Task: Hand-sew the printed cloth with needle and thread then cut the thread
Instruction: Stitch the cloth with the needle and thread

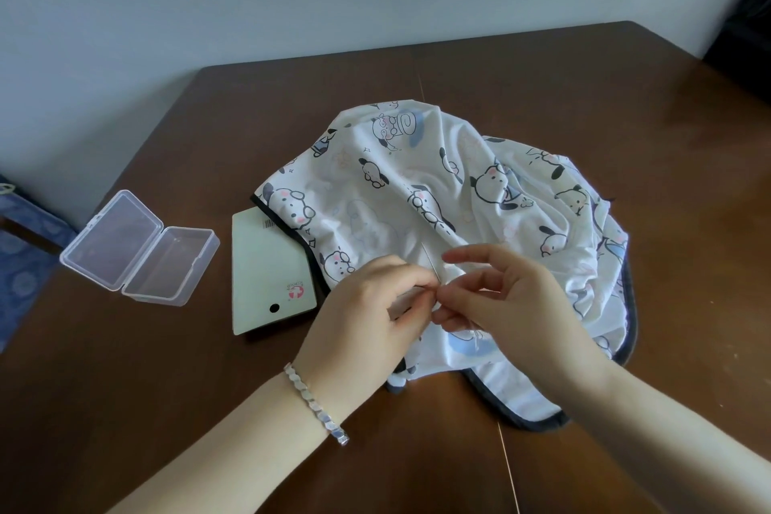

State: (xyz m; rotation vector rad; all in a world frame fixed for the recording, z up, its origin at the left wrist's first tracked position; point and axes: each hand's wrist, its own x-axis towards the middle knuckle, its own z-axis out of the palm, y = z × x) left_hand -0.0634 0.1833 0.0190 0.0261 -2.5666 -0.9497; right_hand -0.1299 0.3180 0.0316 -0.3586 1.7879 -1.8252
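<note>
A white printed cloth (467,200) with cartoon dogs and a dark binding lies bunched on the brown table (175,367). A thin needle (429,261) sticks up from between my fingertips over the cloth's near part. My left hand (371,313), with a silver bracelet on the wrist, pinches the needle's lower end. My right hand (500,300) meets it fingertip to fingertip, thumb and forefinger pinched at the same spot, other fingers spread. The thread is too fine to make out. No scissors are in view.
A pale green flat card (267,275) with a red logo lies left of the cloth, partly under its edge. Further left a clear plastic box (137,246) stands open. A wall runs behind the table; blue fabric shows at the far left.
</note>
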